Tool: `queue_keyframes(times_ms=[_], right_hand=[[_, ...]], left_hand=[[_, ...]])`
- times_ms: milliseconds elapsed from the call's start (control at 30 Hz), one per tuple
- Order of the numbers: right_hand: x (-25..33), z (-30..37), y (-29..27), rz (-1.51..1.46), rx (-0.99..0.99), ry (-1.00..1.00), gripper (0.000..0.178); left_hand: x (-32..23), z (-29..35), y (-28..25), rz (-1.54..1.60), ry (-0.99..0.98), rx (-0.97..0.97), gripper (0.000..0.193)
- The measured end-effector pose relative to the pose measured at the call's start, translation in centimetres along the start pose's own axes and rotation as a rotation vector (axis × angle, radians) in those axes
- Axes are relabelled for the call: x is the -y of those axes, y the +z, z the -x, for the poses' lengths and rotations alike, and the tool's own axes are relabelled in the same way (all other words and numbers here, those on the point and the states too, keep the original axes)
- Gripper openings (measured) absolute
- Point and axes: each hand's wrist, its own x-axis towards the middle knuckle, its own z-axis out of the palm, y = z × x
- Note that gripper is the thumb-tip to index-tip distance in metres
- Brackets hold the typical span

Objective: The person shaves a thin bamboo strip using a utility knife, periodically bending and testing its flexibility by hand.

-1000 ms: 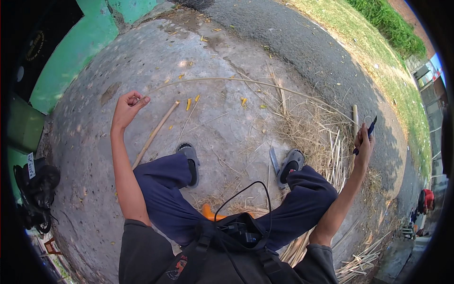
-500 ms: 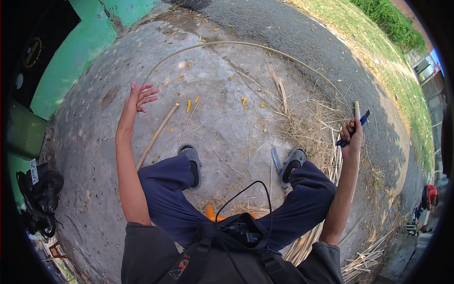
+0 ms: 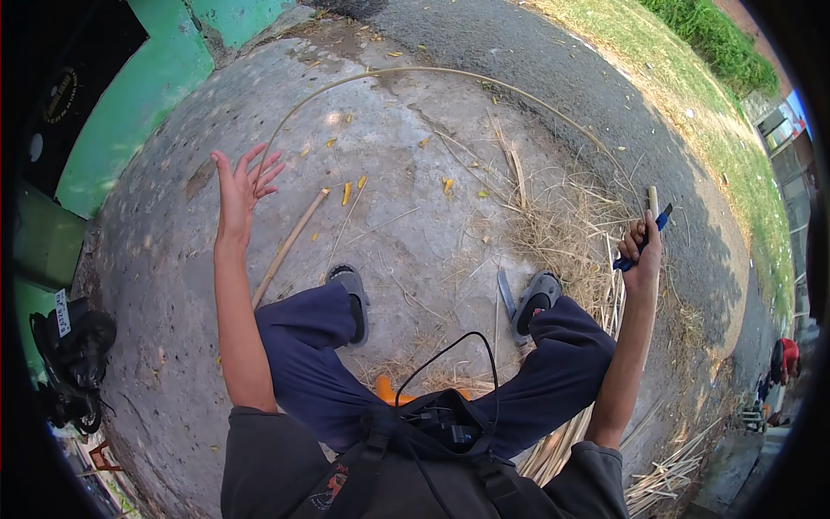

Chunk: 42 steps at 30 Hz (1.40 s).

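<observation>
My left hand (image 3: 239,197) is raised at the left with its fingers spread and the thumb apart. Close by its fingers ends a long thin strip (image 3: 415,70), which looks like bamboo or cane and bows in a wide arc over to the right side. I cannot tell whether the strip touches the palm. At the right, my right hand (image 3: 641,251) is closed around a blue utility knife (image 3: 662,220) with a dark blade. A short pale stick (image 3: 653,199) sticks up from the same fist. How the strip's far end meets that stick is unclear.
A round stick (image 3: 292,246) lies beside my left knee. A flat metal blade (image 3: 506,292) rests by my right shoe. Fibre shavings (image 3: 575,225) heap up at the right, with split strips (image 3: 553,450) beside my right leg. A motorbike (image 3: 73,363) stands far left.
My left hand has turned and opened wider, its fingers spreading and thumb moving left. The strip's arc has risen slightly. My right hand has stayed nearly still with the knife.
</observation>
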Motion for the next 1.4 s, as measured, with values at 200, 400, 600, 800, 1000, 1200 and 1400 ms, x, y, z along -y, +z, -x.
queue_keyframes(times_ms=[200, 400, 600, 800, 1000, 1200, 1400], right_hand=[[-0.1, 0.2, 0.2, 0.001, -0.033, 0.006, 0.038], [-0.1, 0.2, 0.0, -0.007, -0.016, 0.001, 0.037], [0.0, 0.1, -0.1, -0.015, -0.027, 0.017, 0.037], [0.0, 0.2, 0.0, -0.004, -0.033, 0.0, 0.037], [0.4, 0.6, 0.1, 0.006, -0.03, -0.016, 0.038], [2.7, 1.2, -2.6, 0.66, -0.225, -0.204, 0.032], [3.7, 2.8, -2.0, 0.787, -0.088, -0.107, 0.034]], left_hand=[[-0.1, 0.1, 0.1, 0.019, 0.0, 0.012, 0.118], [0.1, 0.0, 0.1, 0.011, -0.003, 0.001, 0.118], [0.3, -0.3, 0.0, 0.0, -0.002, 0.006, 0.118], [0.3, -0.2, 0.3, -0.044, -0.014, -0.004, 0.119], [1.2, -0.8, -0.3, -0.065, -0.028, -0.019, 0.117], [3.4, -2.5, -6.3, -0.461, 0.217, -0.4, 0.087], [-2.8, 3.3, -6.0, -0.602, 0.613, -0.778, 0.056]])
